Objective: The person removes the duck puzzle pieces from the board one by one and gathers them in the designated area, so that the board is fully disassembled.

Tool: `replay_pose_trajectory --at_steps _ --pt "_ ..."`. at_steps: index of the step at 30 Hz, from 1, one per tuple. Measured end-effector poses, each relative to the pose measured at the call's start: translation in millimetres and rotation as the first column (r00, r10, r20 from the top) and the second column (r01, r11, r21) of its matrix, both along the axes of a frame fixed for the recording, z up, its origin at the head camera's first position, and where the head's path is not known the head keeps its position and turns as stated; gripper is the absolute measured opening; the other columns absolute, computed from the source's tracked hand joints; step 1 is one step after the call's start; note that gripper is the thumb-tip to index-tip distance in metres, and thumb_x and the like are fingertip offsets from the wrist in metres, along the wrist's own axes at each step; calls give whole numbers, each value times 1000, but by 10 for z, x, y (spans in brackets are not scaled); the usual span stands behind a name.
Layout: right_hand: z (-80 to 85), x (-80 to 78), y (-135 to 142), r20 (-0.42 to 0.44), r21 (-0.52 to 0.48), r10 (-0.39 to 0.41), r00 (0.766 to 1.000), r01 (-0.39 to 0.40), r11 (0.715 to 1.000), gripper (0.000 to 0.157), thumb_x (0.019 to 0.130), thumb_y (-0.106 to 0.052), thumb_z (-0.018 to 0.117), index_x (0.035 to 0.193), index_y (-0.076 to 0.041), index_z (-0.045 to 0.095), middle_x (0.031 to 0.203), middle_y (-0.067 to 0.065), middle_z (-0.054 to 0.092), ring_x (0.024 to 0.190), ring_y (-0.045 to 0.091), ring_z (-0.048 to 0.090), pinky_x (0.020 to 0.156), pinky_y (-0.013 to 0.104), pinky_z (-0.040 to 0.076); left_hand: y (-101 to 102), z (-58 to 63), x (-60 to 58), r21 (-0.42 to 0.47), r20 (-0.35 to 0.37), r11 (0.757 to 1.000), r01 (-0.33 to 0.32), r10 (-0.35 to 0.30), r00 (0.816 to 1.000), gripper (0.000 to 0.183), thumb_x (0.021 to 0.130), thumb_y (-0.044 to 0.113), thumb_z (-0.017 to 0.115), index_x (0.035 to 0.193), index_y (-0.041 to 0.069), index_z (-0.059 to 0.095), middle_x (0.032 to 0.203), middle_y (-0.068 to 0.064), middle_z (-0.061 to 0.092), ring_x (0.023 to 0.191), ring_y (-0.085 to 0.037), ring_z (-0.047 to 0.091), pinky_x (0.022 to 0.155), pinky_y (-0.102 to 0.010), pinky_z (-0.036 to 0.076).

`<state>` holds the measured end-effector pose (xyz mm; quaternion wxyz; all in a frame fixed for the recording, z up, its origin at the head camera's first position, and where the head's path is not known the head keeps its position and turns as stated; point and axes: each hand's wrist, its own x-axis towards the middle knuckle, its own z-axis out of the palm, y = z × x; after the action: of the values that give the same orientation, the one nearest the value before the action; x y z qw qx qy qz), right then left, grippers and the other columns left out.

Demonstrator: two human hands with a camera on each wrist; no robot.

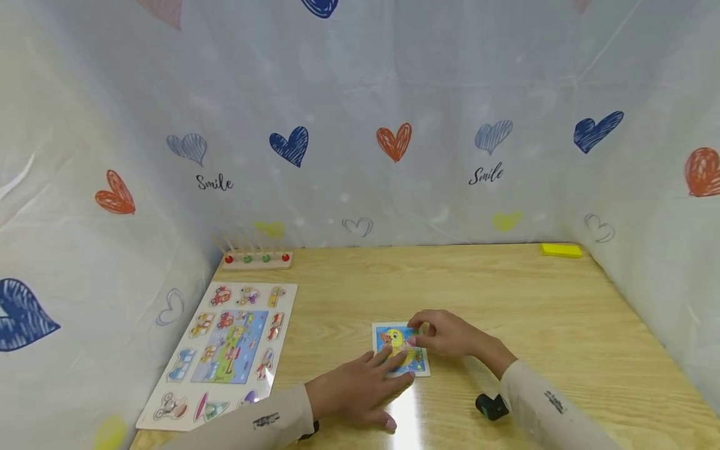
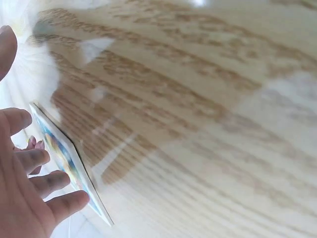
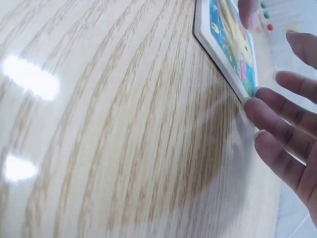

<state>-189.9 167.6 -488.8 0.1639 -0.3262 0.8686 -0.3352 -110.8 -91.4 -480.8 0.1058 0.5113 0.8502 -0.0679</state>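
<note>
A small square picture board [image 1: 379, 327], white-edged with a yellow duck [image 1: 397, 338] on blue, lies flat on the table between the two hands. My left hand [image 1: 362, 387] reaches over its lower part with fingers spread, and fingertips lie over the picture. At the upper right side my right hand [image 1: 450, 334] bends over the board, thumb above the duck. In the right wrist view the thumb and the other fingers [image 3: 277, 116] stand apart with nothing seen between them, near the board's edge. From the left wrist the board [image 2: 74, 154] shows tilted behind the fingers.
A larger wooden vehicle puzzle [image 1: 284, 300] lies at the left. Behind it stands a peg rack [image 1: 257, 265] with red and green beads. A yellow block [image 1: 561, 250] sits at the back right, and a black object [image 1: 491, 407] lies beside the right forearm. Patterned cloth walls [image 1: 349, 187] surround the table.
</note>
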Motion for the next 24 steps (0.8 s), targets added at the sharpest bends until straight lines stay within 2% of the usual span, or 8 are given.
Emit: replay_pose_trajectory --at_steps 8,14,24 --pt "25 -44 -32 7 31 -7 1000 7 1000 44 99 -39 63 129 -7 63 114 4 68 75 6 60 71 24 52 6 -40 -17 -76 -4 997 3 -3 1000 88 93 78 28 162 25 20 169 -10 16 153 -34 22 114 -46 40" --pt "16 -74 -72 -24 46 10 1000 -9 999 41 99 -39 63 128 -9 64 111 0 69 74 4 61 69 24 52 -24 -52 -11 -59 -40 998 30 -32 999 88 94 77 29 162 23 21 168 -11 18 152 -35 25 114 -45 40" --pt "51 -152 -191 -35 89 35 999 -31 996 32 98 -28 66 125 -11 67 111 -1 69 82 6 59 75 27 51 -51 -64 -22 -36 -4 999 29 -29 1000 86 95 76 29 162 23 19 169 -11 15 153 -36 23 115 -46 39"
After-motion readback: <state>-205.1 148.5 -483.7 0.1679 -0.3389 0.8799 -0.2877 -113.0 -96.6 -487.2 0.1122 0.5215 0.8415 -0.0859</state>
